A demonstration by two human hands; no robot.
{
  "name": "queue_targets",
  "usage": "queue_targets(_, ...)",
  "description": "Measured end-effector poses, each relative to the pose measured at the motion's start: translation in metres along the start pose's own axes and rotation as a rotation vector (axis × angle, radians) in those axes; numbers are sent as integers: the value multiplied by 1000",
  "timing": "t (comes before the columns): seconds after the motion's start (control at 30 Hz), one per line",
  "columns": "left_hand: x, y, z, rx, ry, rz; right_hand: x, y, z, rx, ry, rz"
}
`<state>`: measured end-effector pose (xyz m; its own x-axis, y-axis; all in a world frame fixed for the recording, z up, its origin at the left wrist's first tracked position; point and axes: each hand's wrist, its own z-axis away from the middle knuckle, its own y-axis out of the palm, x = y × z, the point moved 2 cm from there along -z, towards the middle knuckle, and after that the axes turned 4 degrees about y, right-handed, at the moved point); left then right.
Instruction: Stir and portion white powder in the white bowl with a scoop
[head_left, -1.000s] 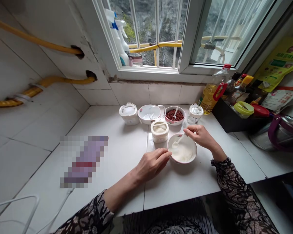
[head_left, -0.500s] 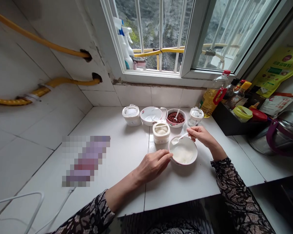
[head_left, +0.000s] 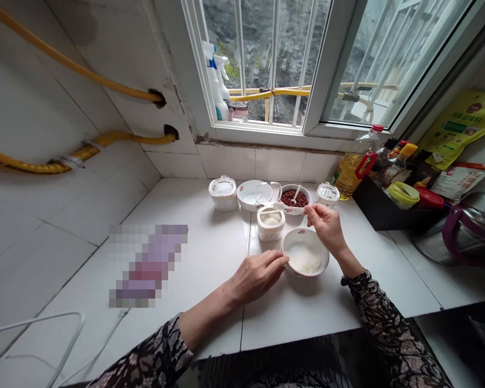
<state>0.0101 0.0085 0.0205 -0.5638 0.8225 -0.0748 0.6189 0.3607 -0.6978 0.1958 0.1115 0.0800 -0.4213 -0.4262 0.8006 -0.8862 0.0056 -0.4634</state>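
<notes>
"Where could a hand pass?"
"Over the counter (head_left: 299,312) between the forearms, up to the near bowl (head_left: 307,240); the left hand (head_left: 262,269) blocks its left rim."
"And beyond that bowl?"
"Tight: the open tub (head_left: 270,235) stands just left, and the right hand (head_left: 327,223) holds a spoon (head_left: 278,205) pointing left, in front of the bowl of red beans (head_left: 295,212)."
"Farther right?"
"Bare worktop lies between the right hand and the black box (head_left: 372,207)."

White-tiled walls (head_left: 28,215), yellow pipes (head_left: 123,136) into two holes at left; barred window (head_left: 315,70) ahead, daylight coming in. White-tiled counter (head_left: 202,248) below; dark area (head_left: 477,334) lower right, hard to make out.
</notes>
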Motion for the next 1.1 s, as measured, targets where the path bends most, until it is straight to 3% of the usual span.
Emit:
queue_targets(0.13,0,1,0,-12,11,-2,11,4,13,-30,-437,460)
queue_targets(0.27,0,1,-1,-19,14,-2,14,5,17,31,-581,621)
queue_targets(0.43,-1,-1,-2,-21,20,-9,14,2,15,-28,-538,498)
queue_targets(0.57,0,-1,-2,-23,21,-14,8,-13,12,-89,-318,252)
queue_targets(0.63,0,-1,-1,-14,14,-16,4,-23,9,-33,-182,151)
queue_targets(0.73,0,0,0,-3,4,-15,0,-34,6,134,-105,89)
queue_targets(0.87,-1,-1,-1,-7,7,-14,-2,-33,6,339,-149,205)
queue_targets(1.0,-1,-2,-2,-4,11,-24,-1,-21,13,451,-202,344)
queue_targets(1.1,-1,-2,-3,-2,14,-24,0,-15,16,511,-203,327)
